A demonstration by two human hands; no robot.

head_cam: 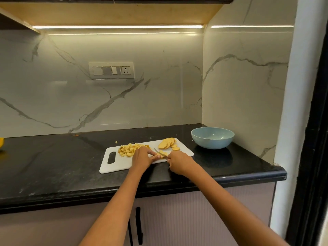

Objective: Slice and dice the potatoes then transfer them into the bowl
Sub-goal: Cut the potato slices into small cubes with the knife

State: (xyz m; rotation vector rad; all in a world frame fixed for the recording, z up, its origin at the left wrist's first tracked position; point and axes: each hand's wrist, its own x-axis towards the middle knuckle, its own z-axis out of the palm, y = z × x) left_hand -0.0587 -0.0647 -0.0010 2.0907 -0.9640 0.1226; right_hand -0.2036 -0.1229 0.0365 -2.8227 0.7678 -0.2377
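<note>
A white cutting board (117,164) lies on the black counter. A pile of diced potato (128,150) sits on its left part, and several round potato slices (167,143) lie fanned at its far right corner. My right hand (179,163) grips a small knife (158,152), whose blade points up and left over a few potato pieces (164,153). My left hand (143,157) holds those pieces down with its fingertips beside the blade. A light blue bowl (213,138) stands to the right of the board, with nothing visible inside it.
The black counter (53,166) ends in a rounded front edge. One stray potato cube (116,142) lies behind the board. A yellow object (1,142) shows at the far left edge. Marble walls close off the back and right side.
</note>
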